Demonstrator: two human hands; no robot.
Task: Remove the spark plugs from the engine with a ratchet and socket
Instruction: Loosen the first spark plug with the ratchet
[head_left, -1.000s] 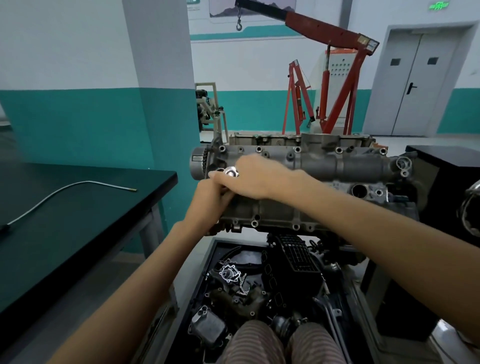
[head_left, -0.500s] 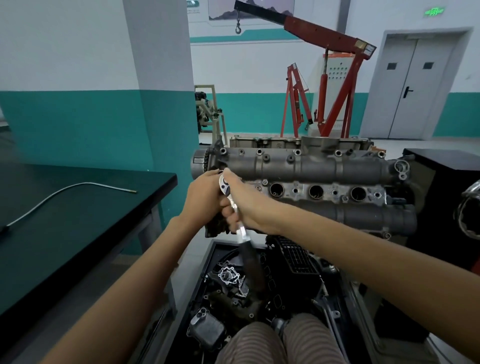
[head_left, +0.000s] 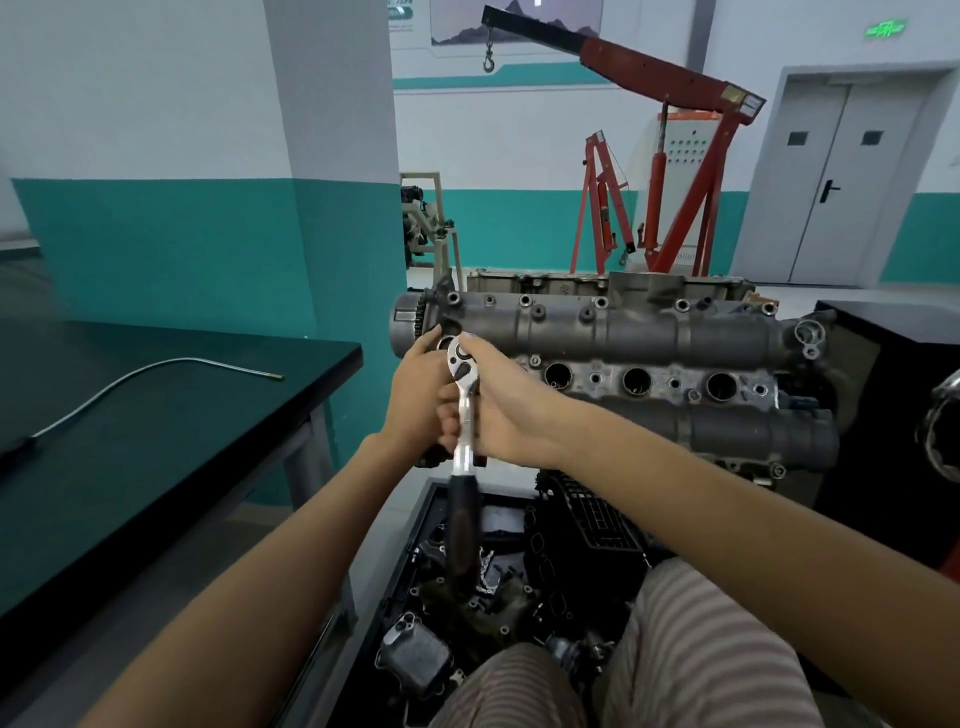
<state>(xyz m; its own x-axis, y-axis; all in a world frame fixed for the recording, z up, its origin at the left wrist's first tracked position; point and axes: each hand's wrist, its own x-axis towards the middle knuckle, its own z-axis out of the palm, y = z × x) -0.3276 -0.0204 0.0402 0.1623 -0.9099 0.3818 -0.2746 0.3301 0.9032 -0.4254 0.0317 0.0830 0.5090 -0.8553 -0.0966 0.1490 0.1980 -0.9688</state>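
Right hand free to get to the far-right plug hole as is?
Probably not yet. The right hand is wrapped round the ratchet at the engine's left end. The path to the far-right plug hole looks unobstructed, though.

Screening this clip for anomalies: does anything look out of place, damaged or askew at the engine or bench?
Nothing stands out. Both hands hold the ratchet at the engine's leftmost plug hole; its handle hangs down. A bent metal tube lies on the bench.
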